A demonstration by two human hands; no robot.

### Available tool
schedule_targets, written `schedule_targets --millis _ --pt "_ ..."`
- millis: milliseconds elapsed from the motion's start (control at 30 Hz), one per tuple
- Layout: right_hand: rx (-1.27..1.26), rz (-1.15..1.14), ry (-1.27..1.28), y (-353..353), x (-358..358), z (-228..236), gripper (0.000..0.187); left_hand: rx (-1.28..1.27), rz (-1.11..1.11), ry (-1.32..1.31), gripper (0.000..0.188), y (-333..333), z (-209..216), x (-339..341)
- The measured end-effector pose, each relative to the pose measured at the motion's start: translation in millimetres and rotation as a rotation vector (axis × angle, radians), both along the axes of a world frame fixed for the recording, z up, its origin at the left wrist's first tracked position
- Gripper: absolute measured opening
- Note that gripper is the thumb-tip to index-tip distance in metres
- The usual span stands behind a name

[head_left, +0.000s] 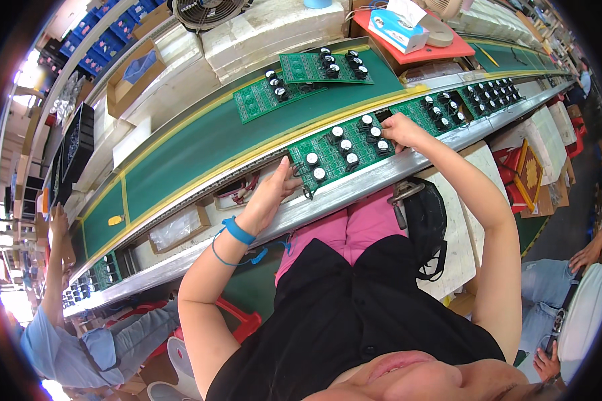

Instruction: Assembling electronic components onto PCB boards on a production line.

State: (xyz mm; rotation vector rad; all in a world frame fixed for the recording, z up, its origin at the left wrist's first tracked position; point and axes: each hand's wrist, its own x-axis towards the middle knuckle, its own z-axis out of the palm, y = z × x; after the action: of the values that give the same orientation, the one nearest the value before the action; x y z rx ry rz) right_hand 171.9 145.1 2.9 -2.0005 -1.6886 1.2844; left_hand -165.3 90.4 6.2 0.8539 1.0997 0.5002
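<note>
A green circuit board (328,155) with several round white-topped black capacitors lies along the metal rail in front of me. My left hand (271,192) grips its left end, the thumb side up by the corner and the other fingers curled at the edge. At the board's right end, my right hand (404,131) pinches the edge beside a capacitor. A blue wrist strap (238,231) with a cord is on my left wrist. Farther right on the rail are another board (418,119) and a more densely filled board (475,107).
Beyond the rail runs a green conveyor belt (187,180), carrying two overlapping boards (299,67). A tissue box (398,32) sits on a red tray (441,59) at the back. Co-workers are at the left (53,344) and right (585,307). A black bag (427,217) hangs by my lap.
</note>
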Motion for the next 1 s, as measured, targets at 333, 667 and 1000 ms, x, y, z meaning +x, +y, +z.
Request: schedule_targets --millis 333,667,1000 --pt "0.589 0.051 -0.338 32.0 21.9 42.7 0.021 0.553 0.021 0.366 0.044 63.6 29.3 -10.1" --pt "0.294 -0.331 0.256 120.5 27.6 0.4 0.036 1.036 0.118 1.034 0.030 167.2 39.2 46.4" --pt "0.099 -0.537 0.543 136.4 15.6 4.0 0.021 0.858 0.190 0.820 0.029 204.2 33.2 70.3"
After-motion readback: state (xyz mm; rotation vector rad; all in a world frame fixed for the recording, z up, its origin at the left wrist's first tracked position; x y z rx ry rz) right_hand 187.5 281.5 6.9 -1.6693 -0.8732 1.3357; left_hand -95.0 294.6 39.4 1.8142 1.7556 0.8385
